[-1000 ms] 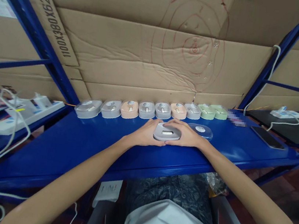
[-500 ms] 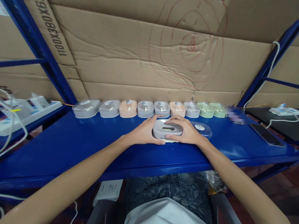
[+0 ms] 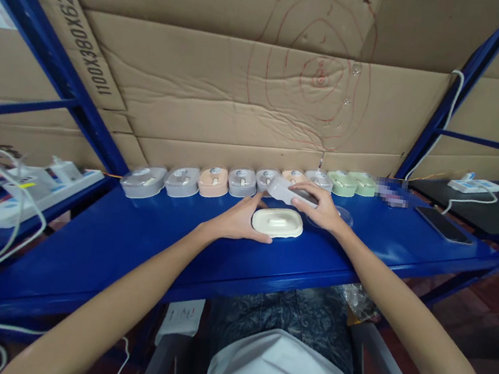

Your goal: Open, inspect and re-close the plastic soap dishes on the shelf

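Note:
My right hand holds a grey rounded box body, tilted, in the air above the back part of a cream oval base. The base lies on the blue table with a raised oblong bump in its middle. My left hand wraps the base's left end, thumb along the front and fingers behind. A clear oval lid lies on the table, partly hidden by my right hand. Behind stands a row of lidded boxes, among them a grey one, a peach one and a green one.
A cardboard wall with red drawn rings closes off the back. A dark phone lies at the right of the blue table. Power strips and white cables are at the left; another power strip is far right.
My right hand has lifted the grey box body off the cream base and tilted it, moving it up and back. The base is now exposed. My left hand has stayed nearly in place.

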A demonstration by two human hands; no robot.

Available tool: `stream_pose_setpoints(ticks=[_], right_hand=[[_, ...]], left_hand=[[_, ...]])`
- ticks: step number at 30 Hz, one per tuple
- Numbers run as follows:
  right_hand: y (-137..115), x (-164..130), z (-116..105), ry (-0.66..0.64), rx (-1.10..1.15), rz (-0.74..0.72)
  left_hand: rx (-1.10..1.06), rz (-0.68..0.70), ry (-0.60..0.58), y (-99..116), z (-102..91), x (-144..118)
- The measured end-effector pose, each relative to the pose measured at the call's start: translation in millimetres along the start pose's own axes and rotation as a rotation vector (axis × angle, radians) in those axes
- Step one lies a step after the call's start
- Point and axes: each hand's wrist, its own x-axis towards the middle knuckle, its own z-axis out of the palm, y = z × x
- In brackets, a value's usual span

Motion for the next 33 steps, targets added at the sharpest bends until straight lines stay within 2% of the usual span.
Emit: stream_pose_setpoints(ticks=[5, 12, 22, 25, 33], right_hand=[[5, 0, 2, -0.019, -0.017, 0.033], [-2, -2, 2, -0.095, -0.073, -0.021], [-5, -10, 10, -0.269, -0.155, -0.121], [-6, -11, 12, -0.293, -0.169, -0.146], [-9, -12, 15, -0.339, -0.198, -0.182]], left_hand=[[0.021, -0.001, -0.055, -3, -10.9, -2], [0.052, -0.015, -0.117, -3, -21.9, -4], [0.009, 0.001, -0.143, -2, -26.4, -4], [-0.003, 0.028, -0.151, -2, -27.2, -3], [0.029, -0.004, -0.154, -10, -24.4, -3]])
